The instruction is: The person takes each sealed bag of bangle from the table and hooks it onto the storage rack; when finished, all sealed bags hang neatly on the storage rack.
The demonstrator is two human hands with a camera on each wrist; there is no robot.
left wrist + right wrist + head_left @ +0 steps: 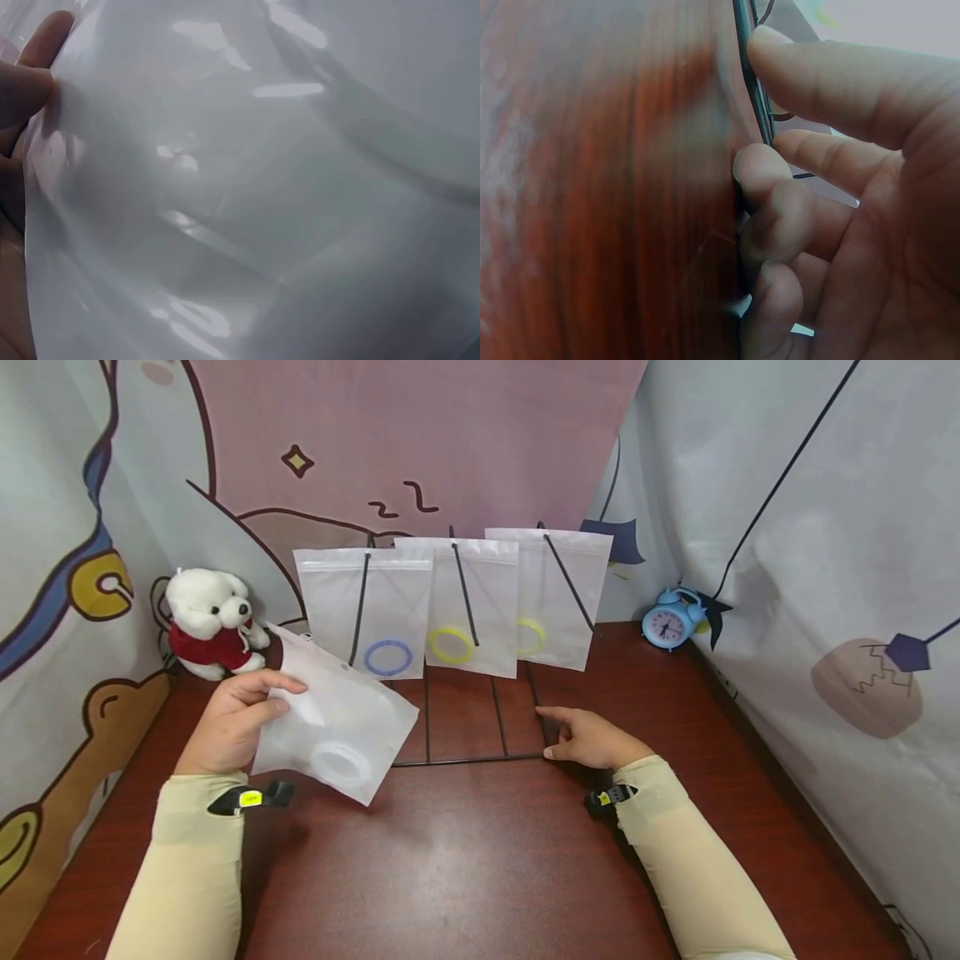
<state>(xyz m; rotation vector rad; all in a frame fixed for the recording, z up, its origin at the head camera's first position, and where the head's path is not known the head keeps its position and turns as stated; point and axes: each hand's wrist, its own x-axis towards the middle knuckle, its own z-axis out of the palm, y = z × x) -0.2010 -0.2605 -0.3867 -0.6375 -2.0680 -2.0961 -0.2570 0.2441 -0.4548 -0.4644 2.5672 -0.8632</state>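
My left hand (238, 720) pinches one edge of a frosted zip bag (337, 706) between thumb and fingers. A whitish ring shows through this bag, which hangs tilted and fills most of the left wrist view. On the right, my right hand (596, 737) holds the front right corner of a black wire rack (465, 762), thumb (817, 79) against the wire and the other fingers bent. Three more frosted bags hang on the rack's hooks: the left bag (322, 602) has a blue ring, the middle bag (491, 593) and the right bag (570, 643) each a yellow ring.
A white plush dog (210, 618) in a red top sits at the back left. A blue alarm clock (666, 620) stands at the back right. The reddish-brown table (450, 860) is enclosed by printed cloth (465, 435) at the back and sides.
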